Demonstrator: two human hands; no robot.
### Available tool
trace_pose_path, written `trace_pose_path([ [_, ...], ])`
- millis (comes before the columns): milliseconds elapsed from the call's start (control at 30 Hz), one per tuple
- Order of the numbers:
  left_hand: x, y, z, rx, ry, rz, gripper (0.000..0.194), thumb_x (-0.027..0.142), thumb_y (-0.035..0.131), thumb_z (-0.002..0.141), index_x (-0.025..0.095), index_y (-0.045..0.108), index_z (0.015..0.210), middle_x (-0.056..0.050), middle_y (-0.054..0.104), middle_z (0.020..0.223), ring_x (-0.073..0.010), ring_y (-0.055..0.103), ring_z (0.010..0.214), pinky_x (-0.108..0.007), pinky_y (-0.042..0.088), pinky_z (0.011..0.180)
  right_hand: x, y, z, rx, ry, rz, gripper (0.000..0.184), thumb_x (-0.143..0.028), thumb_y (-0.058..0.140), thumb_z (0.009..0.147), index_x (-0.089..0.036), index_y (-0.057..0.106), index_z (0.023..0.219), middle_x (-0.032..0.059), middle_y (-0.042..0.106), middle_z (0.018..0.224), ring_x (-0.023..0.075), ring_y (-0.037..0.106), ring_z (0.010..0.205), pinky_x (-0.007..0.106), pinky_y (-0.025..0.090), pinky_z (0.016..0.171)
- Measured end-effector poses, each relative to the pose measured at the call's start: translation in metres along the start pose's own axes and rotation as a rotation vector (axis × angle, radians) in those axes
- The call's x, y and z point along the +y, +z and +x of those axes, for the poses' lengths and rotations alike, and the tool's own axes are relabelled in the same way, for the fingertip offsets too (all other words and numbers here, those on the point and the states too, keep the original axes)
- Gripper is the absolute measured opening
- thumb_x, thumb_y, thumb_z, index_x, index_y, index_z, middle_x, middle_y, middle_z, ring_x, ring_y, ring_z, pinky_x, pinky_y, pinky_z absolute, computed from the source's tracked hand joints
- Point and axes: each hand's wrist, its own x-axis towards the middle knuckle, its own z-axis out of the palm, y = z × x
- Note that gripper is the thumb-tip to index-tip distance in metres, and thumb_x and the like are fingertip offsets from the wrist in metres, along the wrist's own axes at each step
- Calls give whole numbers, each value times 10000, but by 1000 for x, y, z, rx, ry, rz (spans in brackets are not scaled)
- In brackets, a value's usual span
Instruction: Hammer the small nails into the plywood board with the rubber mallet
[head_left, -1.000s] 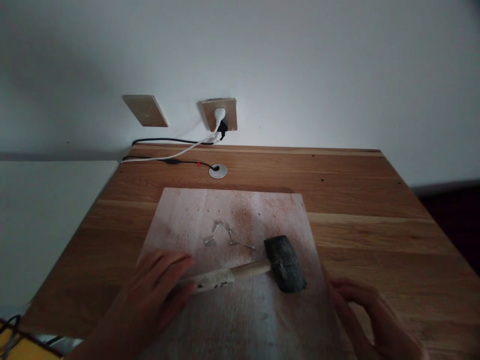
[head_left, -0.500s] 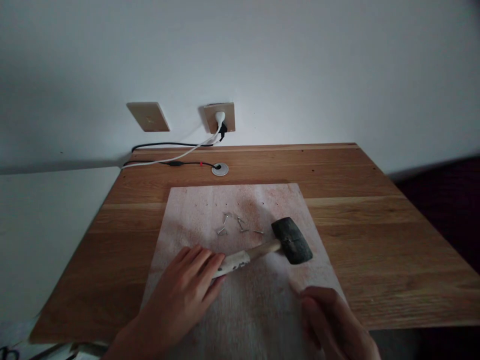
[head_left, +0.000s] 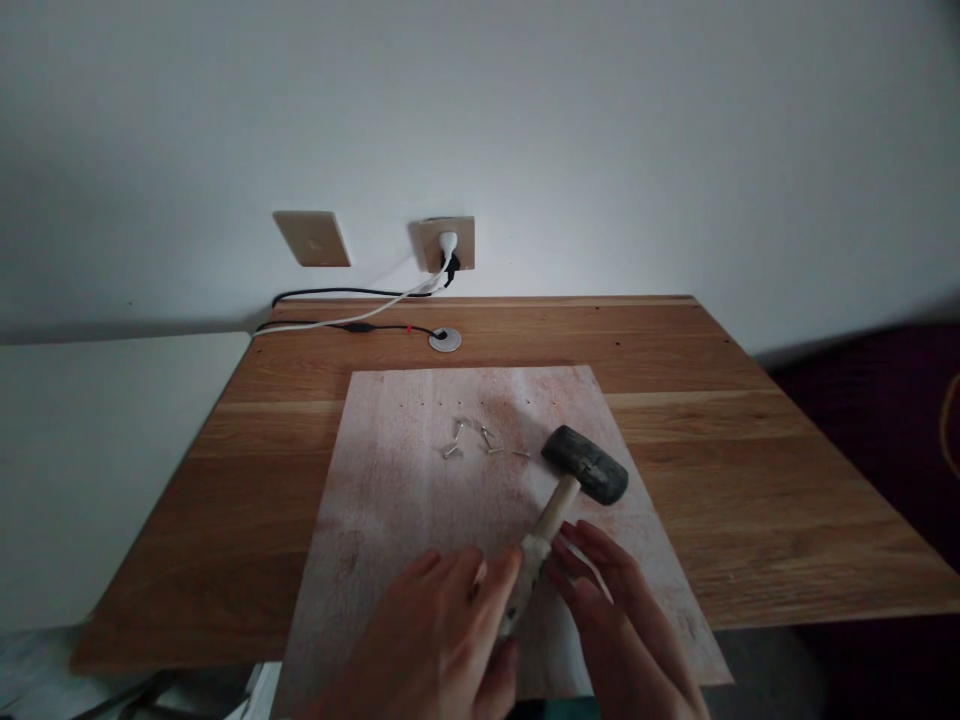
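My left hand (head_left: 457, 625) is closed round the wrapped handle of a rubber mallet (head_left: 586, 465) with a black head. The handle slants up to the right over a pale, stained board (head_left: 367, 500). Beside the handle, on its right, is my right hand (head_left: 619, 610), its fingers stretched and a little apart. Its fingertips come right up to the handle; whether they press on it I cannot tell. Several small metal screws or nails (head_left: 491, 450) lie loose on the board, left of the mallet head. Behind them runs a row of small dark holes or marks.
The board lies on a wooden desk (head_left: 720, 480) against a wall. Cables (head_left: 360, 326) run along the desk's back to a wall socket (head_left: 465, 235) and a round grommet (head_left: 445, 340). A white surface (head_left: 112, 460) adjoins on the left; something dark purple (head_left: 870, 410) is at right.
My left hand has moved right and nearer to me, turning the mallet so its handle stands steeper. My right hand has come in beside the handle and its fingers have opened out.
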Motion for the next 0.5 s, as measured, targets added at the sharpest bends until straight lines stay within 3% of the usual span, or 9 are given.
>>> trace_pose_path([
  [133, 8, 12, 8, -37, 59, -18, 790, 202, 766, 789, 150, 447, 1511, -50, 753, 972, -232, 710, 760, -354, 580, 656, 10, -11, 10, -7, 61, 100, 458, -537, 836, 900, -405, 775, 1334, 51, 736, 1468, 317, 721, 1276, 511, 583, 1070],
  [233, 9, 23, 10, -76, 123, -61, 744, 281, 749, 900, 140, 419, 1551, -55, 757, 960, -228, 706, 751, -352, 563, 646, 7, -15, 15, -22, 99, 122, 476, -580, 759, 943, -363, 770, 1366, 94, 723, 1479, 360, 746, 1219, 579, 600, 1033],
  [367, 9, 22, 10, -148, 199, -213, 501, 244, 652, 1028, 207, 487, 1500, 6, 759, 875, -170, 692, 692, -298, 529, 626, -7, -22, 14, 6, 190, 78, 391, -502, 783, 956, -298, 807, 1288, 90, 829, 1217, 277, 803, 968, 448, 662, 890],
  [500, -7, -2, 26, -87, 124, -321, 343, 308, 718, 1022, 251, 617, 1345, -8, 781, 1008, -177, 738, 854, -291, 571, 765, -23, -32, 13, -58, 293, 63, 411, -478, 902, 855, -246, 818, 1183, 68, 840, 978, 256, 812, 876, 374, 685, 789],
])
